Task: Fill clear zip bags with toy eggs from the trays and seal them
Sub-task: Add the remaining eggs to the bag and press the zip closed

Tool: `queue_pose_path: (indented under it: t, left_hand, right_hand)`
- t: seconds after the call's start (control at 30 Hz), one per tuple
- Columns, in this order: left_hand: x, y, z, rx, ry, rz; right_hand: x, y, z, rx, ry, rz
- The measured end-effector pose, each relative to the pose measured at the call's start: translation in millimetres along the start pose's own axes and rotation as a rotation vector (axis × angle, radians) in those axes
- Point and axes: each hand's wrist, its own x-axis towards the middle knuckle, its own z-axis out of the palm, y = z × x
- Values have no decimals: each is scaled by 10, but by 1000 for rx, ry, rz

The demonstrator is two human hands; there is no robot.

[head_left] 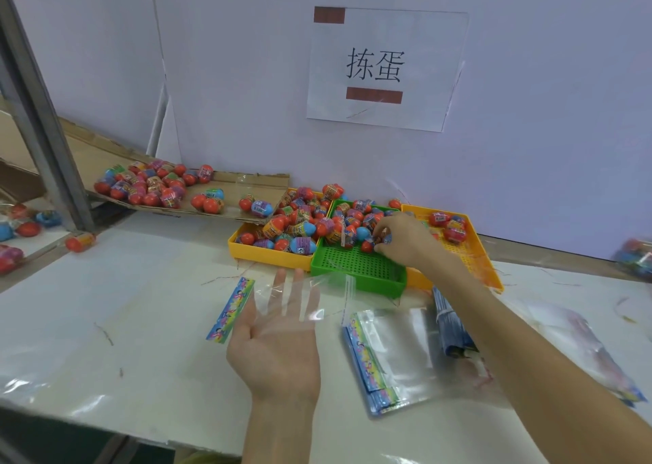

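Loosely draped, a clear zip bag (300, 298) lies across the straight fingers of the left hand (278, 343), which is held palm up and open over the bench (123, 305). The right hand (402, 241) reaches into the green tray (356, 269), its fingers curled round a few toy eggs (374, 239) at the edge of the pile there. A yellow tray (268, 255) heaped with more eggs touches the green one's left side. A stack of empty bags (391, 354) lies beneath the right forearm.

A paper sign (386, 70) with two black characters hangs on the white partition (529, 111) behind the worktop (123, 305). At its back left corner, a cardboard sheet (233, 190) slopes down beside a grey metal post (38, 118).
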Motion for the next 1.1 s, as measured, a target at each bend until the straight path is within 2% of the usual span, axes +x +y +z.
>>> queue_pose_path:
  t: [0.1, 0.2, 0.43, 0.5, 0.57, 0.67, 0.73, 0.87, 0.93, 1.1]
  left_hand:
    - [15, -8, -11, -9, 2, -8]
    - [0, -11, -23, -8, 3, -18]
    - [-12, -8, -1, -31, 12, -7]
    - [-3, 3, 3, -25, 14, -7]
    - [-6, 16, 14, -20, 14, -9]
    - [-16, 27, 22, -26, 6, -18]
    - [-21, 19, 19, -30, -5, -22]
    - [-49, 5, -2, -19, -15, 1]
    - [-40, 10, -13, -16, -34, 15]
    - [-30, 8, -37, -55, -137, -12]
  right_hand:
    - [-32, 3, 38, 83, -22, -50]
    - [-90, -11, 81, 34, -63, -107]
    - [-148, -72, 106, 25, 13, -123]
    - [-225, -112, 53, 167, 135, -148]
    - [-387, -158, -20, 408, 280, -182]
    - [-752, -229, -68, 675, 362, -221]
    - [-967, -266, -65, 790, 317, -256]
    - [-1135, -352, -105, 1048, -51, -350]
    - [-1145, -398, -114, 990, -164, -357]
    - [-1175, -513, -39, 655, -216, -345]
